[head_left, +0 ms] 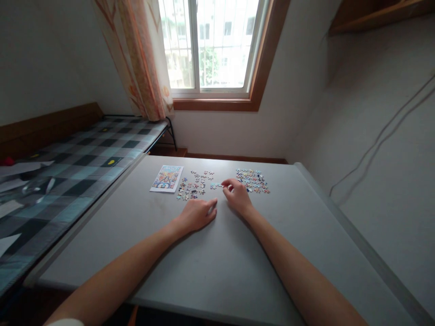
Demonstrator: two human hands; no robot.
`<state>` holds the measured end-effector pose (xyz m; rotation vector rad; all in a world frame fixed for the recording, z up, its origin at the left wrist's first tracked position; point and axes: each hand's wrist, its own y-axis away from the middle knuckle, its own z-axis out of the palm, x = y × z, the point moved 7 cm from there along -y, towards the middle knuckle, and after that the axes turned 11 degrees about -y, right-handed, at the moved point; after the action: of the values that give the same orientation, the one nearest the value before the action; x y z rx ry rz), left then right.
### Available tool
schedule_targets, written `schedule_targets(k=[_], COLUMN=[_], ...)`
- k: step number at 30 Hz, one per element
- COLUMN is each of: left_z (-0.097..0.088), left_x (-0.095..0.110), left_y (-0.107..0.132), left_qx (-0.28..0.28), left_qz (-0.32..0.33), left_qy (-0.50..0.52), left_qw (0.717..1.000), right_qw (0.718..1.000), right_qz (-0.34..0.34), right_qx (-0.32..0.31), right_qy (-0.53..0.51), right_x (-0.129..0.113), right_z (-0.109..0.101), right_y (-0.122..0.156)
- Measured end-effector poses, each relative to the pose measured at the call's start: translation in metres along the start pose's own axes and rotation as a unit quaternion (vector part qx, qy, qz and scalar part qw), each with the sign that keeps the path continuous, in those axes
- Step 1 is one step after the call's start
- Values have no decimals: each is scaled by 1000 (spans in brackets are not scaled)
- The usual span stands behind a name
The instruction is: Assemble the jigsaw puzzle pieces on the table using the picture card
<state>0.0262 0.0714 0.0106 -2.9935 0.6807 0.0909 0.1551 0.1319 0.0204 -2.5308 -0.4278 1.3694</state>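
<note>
No wording could be read. Lettering (pixel 172 168) across the top of the picture sheet (pixel 166 179) was too small to decipher; a faint marking (pixel 206 91) on the window's lower rail (pixel 214 95) was likewise illegible.

Puzzle pieces (pixel 253 181) seem multicoloured; the mattress (pixel 81 168) is checked.

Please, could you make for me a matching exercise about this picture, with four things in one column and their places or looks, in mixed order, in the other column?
Column one
1. left hand
2. right hand
3. printed sheet
4. curtain

Column two
A. orange pattern, beside the window
B. at the small row of puzzle pieces, between the left group and the right group
C. flat on the table, left of the left group
D. on the near side of the left group, no piece seen in it

Right pairs: 1-D, 2-B, 3-C, 4-A
</note>
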Motion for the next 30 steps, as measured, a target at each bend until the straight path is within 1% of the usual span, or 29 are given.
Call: schedule_targets(k=[3,6,12,15,18,24,30], left_z=[1,2,3,4,5,6,3], left_x=[1,1,1,2,1,1,2], left_y=[0,0,0,-1,-1,-1,-1], left_qx=[2,4,21,22,18,20,33], left_qz=[6,13,27,30,30,30,32], left_qy=[-5,-13,-20,-19,-13,-3,-8], left_qw=[1000,1000,999,999,999,999,999], right_qw=[1000,999,990,986,984,979,980], right_qz=[-6,-19,2,3,12,38,71], right_qx=[-21,-40,-102,-105,-99,-90,-91], right_qy=[-3,30,100,127,149,181,161], right_x=[0,-1,6,6,6,7,16], right_z=[-2,0,23,34,40,44,46], right_y=[-18,-36,-60,-65,-68,-69,-72])
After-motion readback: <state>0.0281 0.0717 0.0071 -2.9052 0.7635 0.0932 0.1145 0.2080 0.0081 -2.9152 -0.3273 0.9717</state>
